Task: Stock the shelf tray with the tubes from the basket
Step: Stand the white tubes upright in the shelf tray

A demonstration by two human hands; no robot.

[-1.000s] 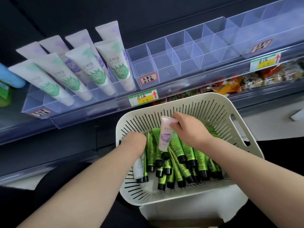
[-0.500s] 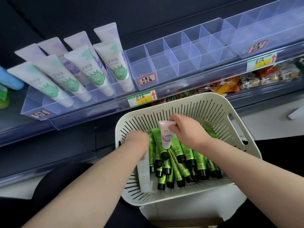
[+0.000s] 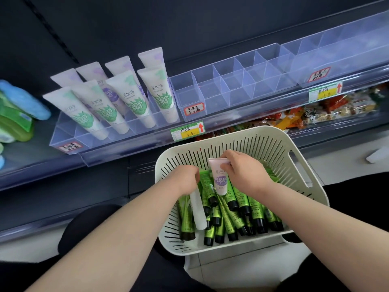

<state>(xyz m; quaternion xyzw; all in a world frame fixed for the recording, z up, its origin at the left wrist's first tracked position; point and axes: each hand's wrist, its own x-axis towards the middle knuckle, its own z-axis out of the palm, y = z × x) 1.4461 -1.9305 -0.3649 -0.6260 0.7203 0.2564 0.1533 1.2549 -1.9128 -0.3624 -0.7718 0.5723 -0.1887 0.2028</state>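
**Asker:** How will these tubes handle, and where do you take hold?

**Me:** Light and soft-walled, I'd judge. Squeeze the belly and it gives, and the glossy skin could slip. The flat crimped end looks like the stiffest part, so that is the hold. My left hand (image 3: 185, 180) is down in the basket (image 3: 273, 134), its fingers curled round the top of a white tube (image 3: 197, 209) that hangs cap-down and blurred. The back of the hand hides how tightly they grip, so I cannot tell. My right hand (image 3: 244, 173) pinches the purple tube (image 3: 220, 180) by its crimp, thumb and fingers pressed on it, cap pointing down over the green tubes (image 3: 254, 207).

**Asker:** And the counts?

**Me:** From the left, eight shelf tubes (image 3: 132, 98) stand caps-down in the left tray (image 3: 63, 133), four green-labelled in front and four purple-labelled behind. Just beside it to the right is the next tray (image 3: 212, 98), split into two rows of compartments, and I judge that is where more stock goes. In the basket there are the two pale tubes in my fingers. The green ones with black caps lie piled and overlapping, more than a dozen by my reckoning, too tangled for an exact count
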